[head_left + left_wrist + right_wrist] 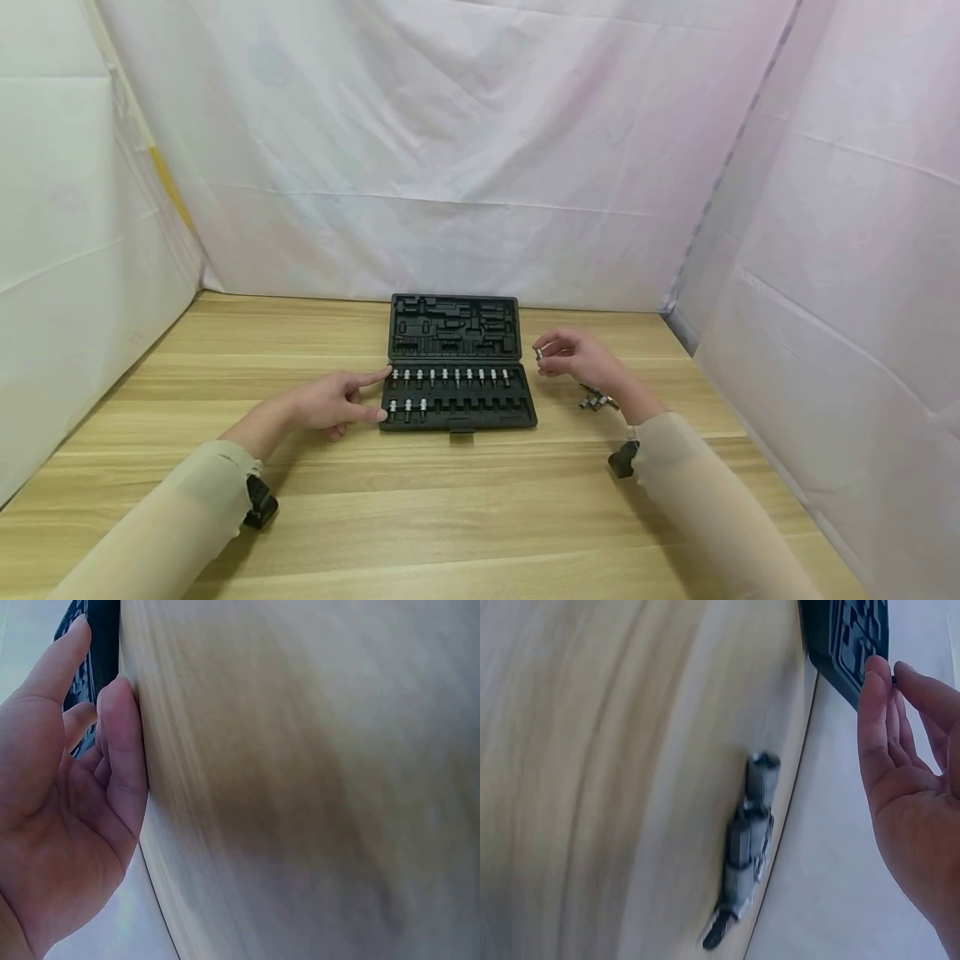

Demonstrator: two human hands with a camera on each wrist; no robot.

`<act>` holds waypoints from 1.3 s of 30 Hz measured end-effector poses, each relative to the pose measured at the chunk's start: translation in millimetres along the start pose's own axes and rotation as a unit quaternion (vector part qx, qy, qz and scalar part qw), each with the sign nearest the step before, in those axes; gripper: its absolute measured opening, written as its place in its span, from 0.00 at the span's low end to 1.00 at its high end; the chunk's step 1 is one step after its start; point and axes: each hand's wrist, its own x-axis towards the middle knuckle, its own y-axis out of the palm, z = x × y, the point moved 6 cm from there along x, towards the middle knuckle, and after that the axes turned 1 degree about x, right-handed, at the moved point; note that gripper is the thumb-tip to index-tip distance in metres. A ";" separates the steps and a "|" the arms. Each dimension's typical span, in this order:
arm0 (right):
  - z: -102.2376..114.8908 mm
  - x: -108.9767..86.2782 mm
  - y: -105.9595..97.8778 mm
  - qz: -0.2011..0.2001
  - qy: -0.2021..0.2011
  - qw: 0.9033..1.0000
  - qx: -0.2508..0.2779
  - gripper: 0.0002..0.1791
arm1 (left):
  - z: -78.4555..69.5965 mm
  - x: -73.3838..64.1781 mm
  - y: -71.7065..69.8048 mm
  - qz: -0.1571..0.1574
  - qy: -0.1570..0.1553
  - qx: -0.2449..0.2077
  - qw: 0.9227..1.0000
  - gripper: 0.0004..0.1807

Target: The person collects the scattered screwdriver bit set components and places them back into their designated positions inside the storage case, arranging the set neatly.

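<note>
A black socket case (459,397) lies opened flat on the table, its moulded lid (455,327) folded toward the back wall. Silver bit sockets (457,377) fill the upper row. In the lower row, 3 bit sockets (408,408) sit at the left end, beside vacant slots. My left hand (330,404) steadies the case's left edge, index finger and thumb stretched out against it. To the right of the case, above the table, my right hand (573,358) pinches a small bit socket (538,354) between thumb and fingers; most of it is hidden in the right wrist view.
A small pile of loose bit sockets (750,840) lies on the wooden table (450,517) under my right wrist. White cloth walls (435,167) stand at the back and on both sides. The case's front latch (461,427) juts toward me.
</note>
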 end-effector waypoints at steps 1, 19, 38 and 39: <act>0.7 0.5 2.3 0.000 0.001 1.000 0.002 0.22 | 0.1 0.1 0.0 0.000 0.000 0.000 1.000 0.51; 0.6 11.8 20.2 -0.011 0.009 0.996 -0.084 0.15 | -0.2 0.1 0.4 0.000 0.005 0.006 1.000 0.51; -2.0 20.9 34.4 0.018 0.051 0.987 -0.153 0.10 | 1.6 1.7 0.4 -0.001 0.007 0.007 1.000 0.51; -2.7 21.2 34.3 0.020 0.052 0.987 -0.152 0.10 | 1.6 1.8 0.3 -0.001 0.007 0.007 1.000 0.51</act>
